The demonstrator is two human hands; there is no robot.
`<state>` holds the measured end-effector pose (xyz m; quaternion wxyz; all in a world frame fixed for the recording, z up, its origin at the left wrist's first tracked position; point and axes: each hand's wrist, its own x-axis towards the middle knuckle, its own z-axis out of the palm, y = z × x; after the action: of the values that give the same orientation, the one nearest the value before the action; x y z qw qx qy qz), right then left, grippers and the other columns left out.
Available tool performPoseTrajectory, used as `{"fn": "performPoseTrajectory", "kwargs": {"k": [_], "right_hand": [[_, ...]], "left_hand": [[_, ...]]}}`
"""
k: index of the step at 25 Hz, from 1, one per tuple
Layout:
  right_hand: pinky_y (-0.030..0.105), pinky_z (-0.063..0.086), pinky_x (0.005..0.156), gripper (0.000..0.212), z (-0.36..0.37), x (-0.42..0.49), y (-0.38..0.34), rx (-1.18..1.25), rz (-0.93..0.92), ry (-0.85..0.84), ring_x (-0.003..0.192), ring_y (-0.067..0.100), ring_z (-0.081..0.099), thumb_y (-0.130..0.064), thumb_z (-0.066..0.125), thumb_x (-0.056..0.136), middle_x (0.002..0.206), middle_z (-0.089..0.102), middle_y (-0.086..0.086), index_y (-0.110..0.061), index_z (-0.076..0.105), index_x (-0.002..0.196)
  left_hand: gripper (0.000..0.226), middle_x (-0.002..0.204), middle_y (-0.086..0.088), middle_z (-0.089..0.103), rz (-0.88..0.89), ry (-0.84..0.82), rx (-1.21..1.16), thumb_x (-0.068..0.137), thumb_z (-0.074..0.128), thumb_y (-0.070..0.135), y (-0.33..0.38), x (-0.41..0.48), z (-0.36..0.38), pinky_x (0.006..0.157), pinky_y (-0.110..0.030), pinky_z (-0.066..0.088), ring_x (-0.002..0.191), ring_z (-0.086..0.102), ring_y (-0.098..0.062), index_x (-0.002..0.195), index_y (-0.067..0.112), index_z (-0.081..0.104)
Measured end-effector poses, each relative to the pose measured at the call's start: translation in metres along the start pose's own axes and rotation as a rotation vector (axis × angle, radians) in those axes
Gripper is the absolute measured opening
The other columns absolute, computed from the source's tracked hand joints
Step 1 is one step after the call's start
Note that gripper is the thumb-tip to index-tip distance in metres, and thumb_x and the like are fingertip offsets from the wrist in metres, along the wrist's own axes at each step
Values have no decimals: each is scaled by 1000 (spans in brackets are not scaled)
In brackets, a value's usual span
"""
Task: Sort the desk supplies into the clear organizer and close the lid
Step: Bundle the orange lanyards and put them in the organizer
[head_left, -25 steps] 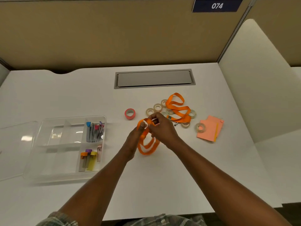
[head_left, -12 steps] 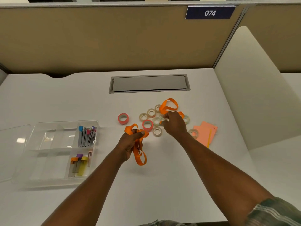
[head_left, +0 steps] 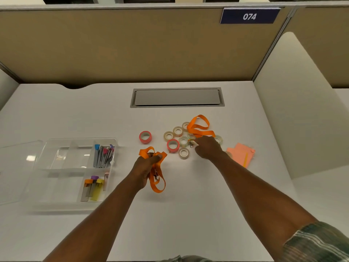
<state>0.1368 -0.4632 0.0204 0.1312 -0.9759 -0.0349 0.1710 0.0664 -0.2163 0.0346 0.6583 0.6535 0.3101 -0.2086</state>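
So the clear organizer (head_left: 56,173) sits on the left side of the white desk (head_left: 188,214), lid (head_left: 17,167) off and lying right beside it on the left. Only two of its compartments have anything in them, both on the right side: the far one holds a bunch of grey markers (head_left: 103,155), the near one has three chunky highlighters (head_left: 92,189) (orange, purple, yellow caps). Two orange lanyards total. The left hand (head_left: 145,167) is clenched around one bunched-up lanyard (head_left: 156,173), its loop dangling down toward the desk. The right hand (head_left: 207,148) is curled closed at the end of the other lanyard (head_left: 198,127), which is draped over the tape pile. Tape rolls: I count two pink ones (head_left: 145,137) and roughly seven clear or beige ones (head_left: 184,153), some half hidden. Pink sticky notes (head_left: 239,153) lie off to the right.
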Motion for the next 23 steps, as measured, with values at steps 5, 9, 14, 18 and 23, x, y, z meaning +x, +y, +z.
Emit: {"fn": "performPoseTrajectory", "kwargs": {"k": [5, 9, 14, 18, 23], "right_hand": [[32, 49, 84, 26, -62, 0, -18, 398, 57, 287, 100, 26, 67, -24, 54, 95, 104, 76, 5, -18, 78, 103], [26, 53, 77, 23, -118, -20, -46, 665, -18, 432, 85, 12, 70, -24, 56, 92, 92, 77, -4, -21, 79, 95], [41, 62, 79, 22, -172, -46, -101, 998, -132, 368, 91, 26, 73, -20, 56, 95, 92, 76, 8, -19, 77, 91], [36, 62, 78, 20, -201, -73, -148, 1155, -215, 284, 93, 27, 73, -20, 57, 97, 99, 74, 15, -12, 75, 97], [36, 61, 81, 21, -219, -92, -200, 1371, -354, 136, 91, 28, 74, -15, 54, 98, 98, 73, 18, -4, 72, 102]], "left_hand": [[17, 69, -9, 61, -18, 5, -74, 87, 72, 24, 7, -2, 5, 60, -34, 52, 64, 58, -23, 93, 10, 65], [7, 63, -6, 61, 20, -35, -169, 88, 70, 18, 21, -8, 10, 56, -32, 52, 56, 59, -20, 87, 12, 65], [6, 83, -12, 72, 65, 7, -355, 91, 65, 15, 55, -18, 12, 74, -41, 58, 77, 69, -26, 96, 13, 65], [11, 97, -13, 75, 161, 77, -450, 96, 58, 19, 85, -25, 3, 89, -46, 54, 92, 70, -28, 104, 14, 62], [16, 99, -8, 74, 233, -18, -466, 96, 54, 22, 106, -37, -9, 84, -40, 55, 94, 68, -26, 106, 14, 63]]}}
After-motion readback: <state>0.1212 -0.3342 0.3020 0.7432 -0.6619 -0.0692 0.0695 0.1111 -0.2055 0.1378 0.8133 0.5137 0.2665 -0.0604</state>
